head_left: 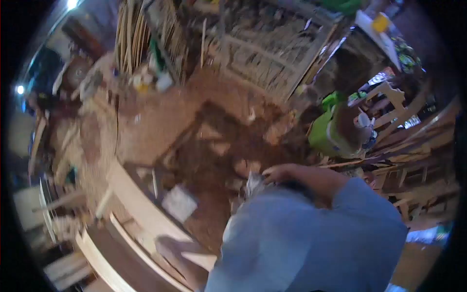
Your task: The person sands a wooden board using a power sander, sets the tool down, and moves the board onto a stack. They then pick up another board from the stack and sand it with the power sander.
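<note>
My right hand (275, 173) reaches across in front of my grey-blue shirt (296, 238), its fingers curled. Close by its fingertips is a shiny, pale, crumpled thing (253, 185), perhaps plastic; blur hides what the fingers hold. Low on the left, my left hand (169, 247) lies at a light wooden frame (141, 202) with long curved boards. Its fingers are smeared, so their grip cannot be made out. A pale square block (179, 203) lies on the brown ground beside the frame.
A green container (323, 134) stands to the right, near a carved wooden piece (391, 100) and stacked strips of wood. Thin wooden slats (129, 39) lean at the back left. Wood scraps and shavings (68, 141) cover the left side. A wooden frame (262, 58) lies at the back.
</note>
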`<state>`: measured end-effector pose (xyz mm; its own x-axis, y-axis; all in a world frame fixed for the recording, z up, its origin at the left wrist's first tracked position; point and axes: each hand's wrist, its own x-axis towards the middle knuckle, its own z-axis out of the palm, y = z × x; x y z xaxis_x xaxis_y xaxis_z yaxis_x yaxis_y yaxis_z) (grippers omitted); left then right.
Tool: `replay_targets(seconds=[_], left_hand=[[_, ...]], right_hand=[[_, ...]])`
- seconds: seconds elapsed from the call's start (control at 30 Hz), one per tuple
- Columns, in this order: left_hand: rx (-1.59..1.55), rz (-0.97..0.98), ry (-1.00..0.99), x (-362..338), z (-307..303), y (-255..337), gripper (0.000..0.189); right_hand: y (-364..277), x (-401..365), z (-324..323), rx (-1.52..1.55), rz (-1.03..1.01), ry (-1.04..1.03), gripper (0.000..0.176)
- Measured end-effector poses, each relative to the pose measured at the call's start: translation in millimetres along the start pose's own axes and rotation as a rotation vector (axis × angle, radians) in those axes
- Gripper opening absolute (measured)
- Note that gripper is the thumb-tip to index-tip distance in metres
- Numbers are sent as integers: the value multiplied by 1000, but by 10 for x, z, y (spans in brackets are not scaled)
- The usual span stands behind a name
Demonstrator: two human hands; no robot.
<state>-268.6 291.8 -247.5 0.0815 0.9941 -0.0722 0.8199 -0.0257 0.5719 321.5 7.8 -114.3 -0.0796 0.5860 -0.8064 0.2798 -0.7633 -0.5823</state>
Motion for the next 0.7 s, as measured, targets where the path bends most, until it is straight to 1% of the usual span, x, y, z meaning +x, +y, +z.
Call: replay_targets(seconds=[0.03, 0.07, 0.1, 0.17, 0.2, 0.23, 0.27, 0.3, 0.37, 0.4, 0.47, 0.5, 0.53, 0.57, 0.6, 0.63, 0.67, 0.7], left_hand=[[207, -51, -45, 26, -56, 265, 27], [300, -83, -73, 15, -123, 377, 30], [359, -115, -79, 40, -143, 374, 34], [311, -282, -69, -53, -300, 361, 44], [168, -514, 125, -24, -242, 469, 59], [97, -675, 92, -24, -386, 1184, 72], [56, -612, 158, -46, -341, 930, 73], [77, -622, 144, -111, -302, 988, 73], [136, -618, 197, -211, -262, 1113, 74], [161, -619, 186, -216, -234, 1011, 74], [81, -736, 231, -246, -195, 848, 70], [112, -753, 226, -216, -283, 1059, 70], [496, -612, 133, -114, -400, 1442, 64], [873, -449, 18, -79, -454, 1638, 60], [963, -39, 192, -10, -472, 1478, 54], [890, 137, 255, 347, -412, 1216, 49], [828, 314, 305, 705, -352, 967, 44], [664, 251, 203, 1067, -269, 806, 41]], right_hand=[[137, 44, 90, -59, 83, 33, 79], [269, 76, 194, -115, 169, 61, 79], [359, 232, 310, -271, 275, 152, 79], [-6, 185, 639, -623, 424, 280, 78], [-19, 273, 744, -641, 406, 219, 78], [-2, 323, 802, -659, 280, 175, 77], [60, 334, 898, -655, 228, 148, 76], [123, 347, 994, -651, 177, 121, 75], [265, 512, 1139, -596, 140, 58, 71], [339, 628, 1112, -578, 145, 39, 71], [485, 989, 960, -410, 24, -173, 67], [627, 1210, 941, -398, 28, -206, 67], [823, 1470, 940, -347, 2, -164, 68], [966, 1620, 976, -291, -20, -125, 68], [888, 1705, 879, -320, -11, -64, 63], [855, 1929, 671, -342, -25, -44, 63], [821, 2099, 571, -401, 34, -84, 65], [809, 2308, 493, -457, 96, -128, 68]])
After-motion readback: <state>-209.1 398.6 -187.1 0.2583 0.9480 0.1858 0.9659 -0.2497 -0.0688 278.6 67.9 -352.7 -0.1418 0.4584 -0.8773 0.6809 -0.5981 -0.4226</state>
